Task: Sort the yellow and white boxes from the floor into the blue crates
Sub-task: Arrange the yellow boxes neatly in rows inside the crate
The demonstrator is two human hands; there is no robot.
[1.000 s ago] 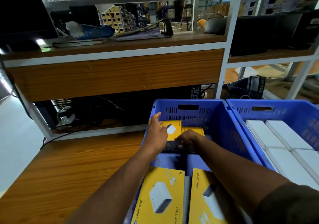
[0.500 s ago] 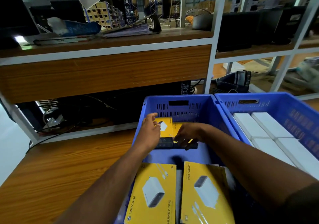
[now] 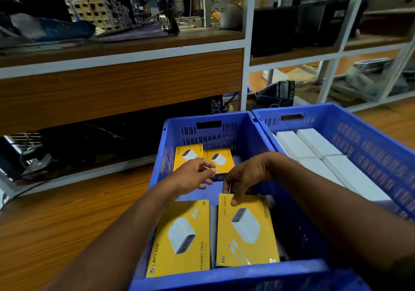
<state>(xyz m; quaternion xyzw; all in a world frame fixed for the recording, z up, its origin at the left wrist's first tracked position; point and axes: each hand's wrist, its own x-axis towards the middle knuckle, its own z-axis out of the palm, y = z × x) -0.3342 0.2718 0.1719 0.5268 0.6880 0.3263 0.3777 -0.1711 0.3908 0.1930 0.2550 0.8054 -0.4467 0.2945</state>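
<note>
Both my hands are inside the left blue crate (image 3: 170,138), over the bare strip of its floor between the far and near rows of yellow boxes.

Left hand (image 3: 193,176): fingers loosely curled, thumb and fingertips drawn close together, nothing visibly in them. It hovers just in front of the far-left yellow box (image 3: 187,155); can't tell if it touches the box edge.

Right hand (image 3: 247,178): fingers curled downward, tips on the far edge of the near-right yellow box (image 3: 246,230). One fingertip presses on the top face near the corner, the rest hook over the far edge. Looks like a light pinch on that edge, the box lying roughly flat.

Box layout in the left crate:
- far-left yellow box and far-right yellow box (image 3: 219,158) side by side against the far wall, touching each other
- near-left yellow box (image 3: 182,239) and the near-right one side by side at the near wall, narrow dark gap between them
- all four face up, charger picture visible

Right blue crate (image 3: 368,138) sits just beside the left one, rims touching. It holds white boxes (image 3: 314,143) packed flat in rows, touching each other.

Both crates stand on a wooden table (image 3: 56,223). Behind it is a white-framed shelf rack (image 3: 246,43) with a wooden panel and dark gear on the shelves; details there are blurred.
</note>
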